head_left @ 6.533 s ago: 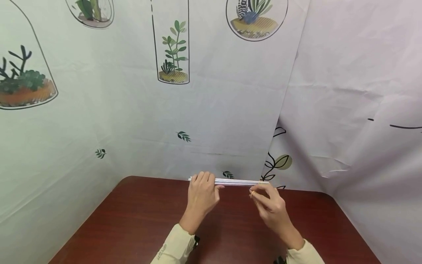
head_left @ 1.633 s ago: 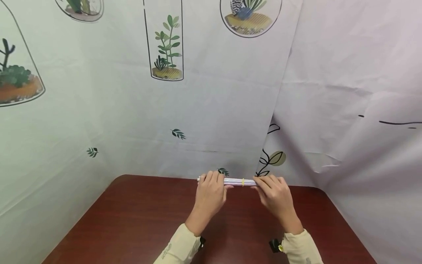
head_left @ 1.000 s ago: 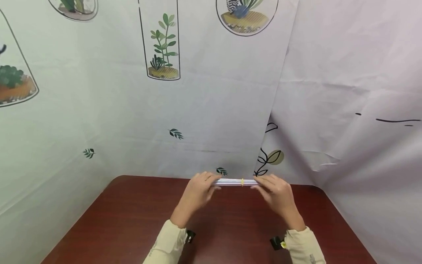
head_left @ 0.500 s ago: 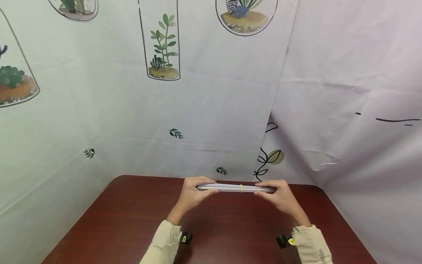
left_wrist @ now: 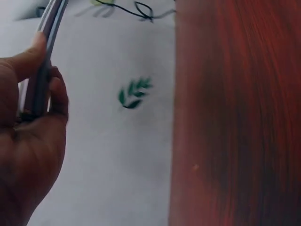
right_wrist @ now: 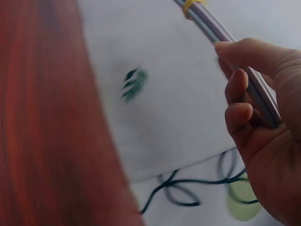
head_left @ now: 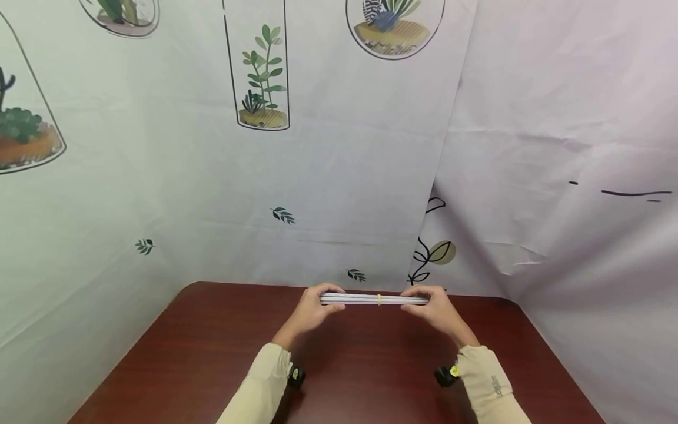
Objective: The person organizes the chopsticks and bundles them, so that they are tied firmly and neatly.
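A bundle of slim, pale sticks (head_left: 356, 299) is held level between my two hands over the far part of the table. A yellow rubber band (head_left: 379, 299) circles the bundle, right of its middle. At the bundle's left end my left hand (head_left: 309, 309) grips it, thumb below and fingers over the top. My right hand (head_left: 433, 306) grips the other end the same way. In the right wrist view, the sticks (right_wrist: 214, 30) run from the rubber band (right_wrist: 189, 8) down into the palm. The left wrist view has the bundle's far end inside the hand.
The dark red-brown wooden table (head_left: 222, 353) ends just behind the hands. White cloth (head_left: 339, 176) printed with plants hangs behind it and along the sides. A small black device (head_left: 296, 376) is on the left wrist, and another black device (head_left: 446, 376) on the right.
Earlier, my right fingers worked the rubber band at the bundle's right end; now it sits further in. Both hands have shifted to the ends, and the right hand came slightly inward in the last half second.
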{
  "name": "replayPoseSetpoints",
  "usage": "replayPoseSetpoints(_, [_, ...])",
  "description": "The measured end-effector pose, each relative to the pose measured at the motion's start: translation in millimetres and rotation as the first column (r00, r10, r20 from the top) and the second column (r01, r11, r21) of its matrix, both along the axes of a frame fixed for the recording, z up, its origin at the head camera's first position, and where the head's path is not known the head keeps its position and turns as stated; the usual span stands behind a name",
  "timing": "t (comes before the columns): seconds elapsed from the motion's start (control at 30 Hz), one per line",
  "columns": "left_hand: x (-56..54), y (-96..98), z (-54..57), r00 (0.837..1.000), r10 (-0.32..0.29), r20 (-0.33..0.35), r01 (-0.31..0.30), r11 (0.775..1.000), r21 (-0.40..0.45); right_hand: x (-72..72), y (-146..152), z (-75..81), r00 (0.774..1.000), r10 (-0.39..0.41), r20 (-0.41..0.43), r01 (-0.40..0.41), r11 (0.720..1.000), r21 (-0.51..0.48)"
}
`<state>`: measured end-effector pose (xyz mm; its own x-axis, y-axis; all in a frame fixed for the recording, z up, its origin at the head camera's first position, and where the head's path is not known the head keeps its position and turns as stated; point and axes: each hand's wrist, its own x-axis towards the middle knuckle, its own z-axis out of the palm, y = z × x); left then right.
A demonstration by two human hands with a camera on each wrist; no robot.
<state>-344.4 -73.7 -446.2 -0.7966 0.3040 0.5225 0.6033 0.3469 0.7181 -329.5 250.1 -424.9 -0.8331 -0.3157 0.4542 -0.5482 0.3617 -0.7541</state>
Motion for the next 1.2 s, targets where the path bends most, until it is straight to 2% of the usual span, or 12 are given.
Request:
replayPoseSetpoints(0.2, [-25.5, 8.9, -7.8, 0.992, 0.066, 0.11, -0.056, 0.994, -0.09, -29.3, 2, -20.1, 0.996, -0.064, 0.064, 0.062, 0.998, 0.028])
replayPoseSetpoints(0.37, [-38.1, 13.1, -15.5, 0.977, 0.104, 0.188, -0.08, 0.988, -0.13, -44.4, 0, -38.8, 0.99, -0.105, 0.093, 0.099, 0.993, 0.064])
replayPoseSetpoints(0.57, [-42.1, 11.9, -35.5, 0.947, 0.143, 0.288, -0.102, 0.983, -0.154, -48.8, -3, -58.1, 0.98, -0.141, 0.141, 0.124, 0.985, 0.123])
replayPoseSetpoints(0.67, [-43.9, 11.2, -41.6, 0.941, 0.17, 0.293, -0.126, 0.979, -0.163, -49.6, -5, -62.2, 0.979, -0.147, 0.142, 0.127, 0.982, 0.143])
replayPoseSetpoints(0.93, [-33.0, 10.6, -55.9, 0.918, 0.213, 0.336, -0.141, 0.964, -0.226, -44.4, -7, -77.1, 0.974, -0.141, 0.176, 0.098, 0.968, 0.231])
replayPoseSetpoints(1.07, [-33.3, 11.6, -54.8, 0.92, 0.207, 0.332, -0.126, 0.96, -0.25, -42.3, -6, -85.1, 0.975, -0.156, 0.156, 0.119, 0.967, 0.226])
replayPoseSetpoints(1.2, [-36.8, 12.5, -45.6, 0.934, 0.186, 0.303, -0.098, 0.953, -0.285, -39.7, 0, -83.4, 0.963, -0.218, 0.16, 0.181, 0.959, 0.218])
